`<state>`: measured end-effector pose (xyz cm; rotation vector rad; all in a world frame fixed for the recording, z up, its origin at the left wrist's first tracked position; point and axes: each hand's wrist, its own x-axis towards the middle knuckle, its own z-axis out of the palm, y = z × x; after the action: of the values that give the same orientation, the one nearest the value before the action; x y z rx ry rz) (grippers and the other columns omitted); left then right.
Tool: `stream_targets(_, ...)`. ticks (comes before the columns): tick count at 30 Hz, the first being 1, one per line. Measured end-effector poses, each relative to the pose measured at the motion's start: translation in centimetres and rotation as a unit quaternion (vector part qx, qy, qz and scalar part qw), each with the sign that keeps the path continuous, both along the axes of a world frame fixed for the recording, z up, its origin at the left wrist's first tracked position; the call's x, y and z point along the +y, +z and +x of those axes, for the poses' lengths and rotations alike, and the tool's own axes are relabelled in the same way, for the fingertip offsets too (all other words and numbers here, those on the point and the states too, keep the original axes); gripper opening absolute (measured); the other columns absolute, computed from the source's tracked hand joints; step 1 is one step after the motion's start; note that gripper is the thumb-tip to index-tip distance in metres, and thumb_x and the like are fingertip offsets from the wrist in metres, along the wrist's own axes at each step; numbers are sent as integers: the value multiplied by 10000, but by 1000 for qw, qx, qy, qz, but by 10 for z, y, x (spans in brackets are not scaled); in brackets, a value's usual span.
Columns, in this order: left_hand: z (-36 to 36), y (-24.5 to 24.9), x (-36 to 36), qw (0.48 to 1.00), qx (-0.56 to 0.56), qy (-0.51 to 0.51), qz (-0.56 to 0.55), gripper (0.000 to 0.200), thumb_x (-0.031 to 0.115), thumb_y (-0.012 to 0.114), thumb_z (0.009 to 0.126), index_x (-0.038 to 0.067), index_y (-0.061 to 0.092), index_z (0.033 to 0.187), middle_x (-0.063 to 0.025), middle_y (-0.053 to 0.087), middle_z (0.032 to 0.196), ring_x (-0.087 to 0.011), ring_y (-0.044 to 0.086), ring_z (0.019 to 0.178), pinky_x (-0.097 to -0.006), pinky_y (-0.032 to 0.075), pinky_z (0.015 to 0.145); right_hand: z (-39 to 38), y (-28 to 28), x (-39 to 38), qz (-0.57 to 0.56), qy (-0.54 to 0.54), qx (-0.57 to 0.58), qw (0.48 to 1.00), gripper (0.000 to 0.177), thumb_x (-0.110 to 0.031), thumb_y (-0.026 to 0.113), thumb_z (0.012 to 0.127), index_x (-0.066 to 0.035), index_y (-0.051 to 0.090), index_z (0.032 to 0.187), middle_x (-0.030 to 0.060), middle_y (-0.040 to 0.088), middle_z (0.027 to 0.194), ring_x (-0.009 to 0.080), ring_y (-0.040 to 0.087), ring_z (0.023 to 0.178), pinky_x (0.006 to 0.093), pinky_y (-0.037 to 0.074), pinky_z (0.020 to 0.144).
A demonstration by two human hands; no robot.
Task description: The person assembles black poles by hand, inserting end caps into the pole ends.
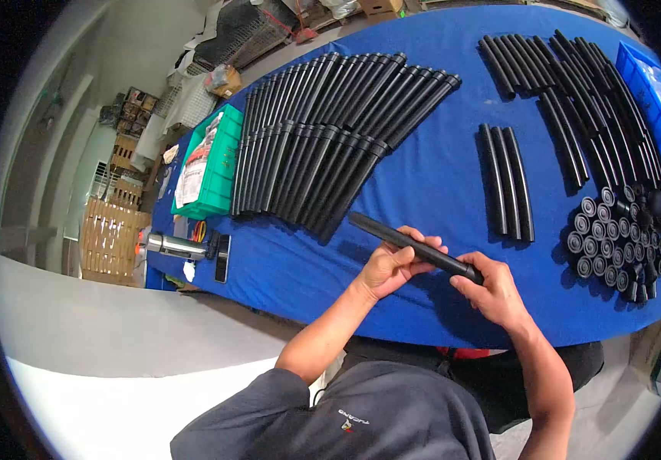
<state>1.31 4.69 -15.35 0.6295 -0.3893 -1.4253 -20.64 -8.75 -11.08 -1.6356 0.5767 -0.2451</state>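
A black tube [392, 234] is held slantwise above the blue cloth, its free end pointing up and left. My left hand [398, 264] grips it around the middle, thumb along the top. At its lower right end, my right hand [491, 287] has fingers and thumb closed on the tube; whatever fitting sits at that end is mostly hidden by the fingers. Three loose black tubes [505, 184] lie to the upper right of my hands. Small round black caps [605, 228] stand grouped at the right, beside more plain tubes [576, 115].
Rows of collared black tubes [323, 138] fan across the blue table [438, 169]. A green crate [219, 165] with paper stands left, near a phone [222, 257] and a metallic cylinder [177, 246]. A blue bin [656, 107] is at the far right.
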Motion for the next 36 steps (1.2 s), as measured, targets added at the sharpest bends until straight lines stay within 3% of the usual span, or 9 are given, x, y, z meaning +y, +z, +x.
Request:
stream_targets(8,3,-4,3,1000,-18,6,15,340,143,751,918,85,620,1225,-193,654,1293,-426,578,1286,-522,554,1043,2,0,5,-123,-1,-41,992,315,-184,717,900,52,645,1097,198,639,809,349,630,707,436,473,642)
stream_targets(14,3,-3,2,1000,-1,-6,21,386,133,744,923,93,594,1276,-183,629,1339,-416,533,1340,-550,474,1119,3,3,4,-116,-2,-22,993,284,-146,723,892,47,643,1085,199,636,812,370,636,748,419,491,651)
stream_targets(17,2,1,-4,999,36,4,15,382,115,741,925,98,580,1271,-182,638,1326,-400,530,1348,-527,436,1158,9,-11,14,-294,-56,-88,950,249,-110,727,882,31,653,1074,196,646,826,358,645,748,385,507,651)
stream_targets(20,5,-8,-3,999,36,-13,-35,333,97,742,922,100,585,1217,-176,649,1310,-393,532,1349,-513,444,1155,11,-8,14,-303,-68,-125,942,241,-82,724,881,18,666,1092,148,645,779,276,642,688,349,507,625)
stream_targets(22,4,-3,-3,999,35,-11,-23,313,89,743,920,104,584,1190,-168,657,1297,-384,540,1343,-505,451,1150,8,6,8,-8,-32,-5,999,251,-103,728,885,21,674,1097,117,632,743,212,620,660,340,490,606)
stream_targets(23,4,-1,-2,999,34,-11,-16,304,86,744,919,106,583,1176,-164,660,1290,-380,545,1339,-501,454,1148,6,10,6,141,-13,57,988,257,-113,729,887,22,678,1100,102,626,725,181,608,646,335,482,596)
stream_targets(26,3,-4,-2,999,31,-8,-15,295,83,740,921,110,588,1173,-157,669,1271,-366,558,1328,-492,465,1142,6,-13,12,-1,-35,-14,999,275,-153,734,892,31,687,1092,71,596,681,133,564,627,326,458,583)
stream_targets(33,2,-3,-1,1000,15,-1,-11,290,93,745,917,106,596,1165,-154,668,1271,-358,563,1323,-487,477,1135,7,-10,11,-17,-32,-23,999,284,-176,741,893,46,687,1061,94,602,697,146,550,619,329,442,579)
stream_targets(36,2,-1,0,1000,9,-1,-1,301,106,744,920,108,591,1178,-158,661,1286,-359,558,1329,-499,493,1116,5,-8,10,-41,-16,-12,999,306,-143,762,875,40,665,1100,118,614,753,211,596,632,367,472,588)
